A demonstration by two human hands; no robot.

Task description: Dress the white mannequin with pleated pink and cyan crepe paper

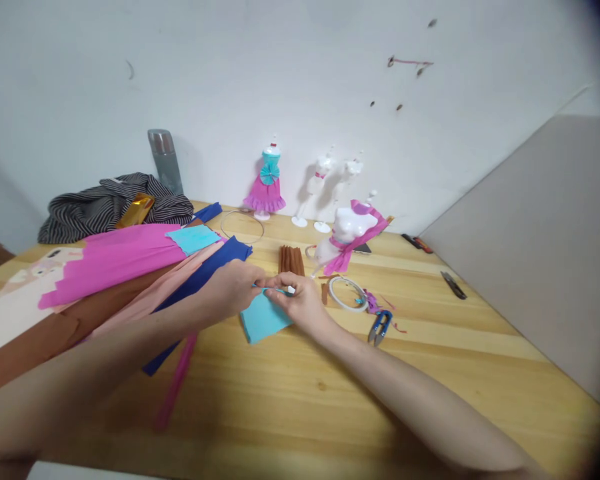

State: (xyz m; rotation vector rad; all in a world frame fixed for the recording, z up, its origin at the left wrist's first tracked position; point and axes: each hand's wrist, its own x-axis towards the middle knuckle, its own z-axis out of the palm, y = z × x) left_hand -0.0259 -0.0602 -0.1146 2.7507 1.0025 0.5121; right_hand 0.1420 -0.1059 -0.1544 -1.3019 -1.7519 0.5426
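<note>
A turquoise piece of crepe paper [264, 321] hangs just above the wooden table, pinched along its upper edge. My left hand [237, 287] closes its fingertips on that edge from the left. From the right, my right hand [300, 301] grips the same edge, with thumb and fingers close to the left fingertips. Behind the hands lies a brown pleated strip [291, 260]. Beyond the right hand a small white dress form [347, 228] with a pink sash leans to one side. A roll of white tape [331, 293] lies nearby.
Blue thread snips [380, 328] and a box cutter [453, 285] lie to the right. Left are layered crepe sheets [125, 250], a striped cloth [105, 210] and a grey bottle [165, 160]. A dressed form [266, 180] and two white forms stand by the wall.
</note>
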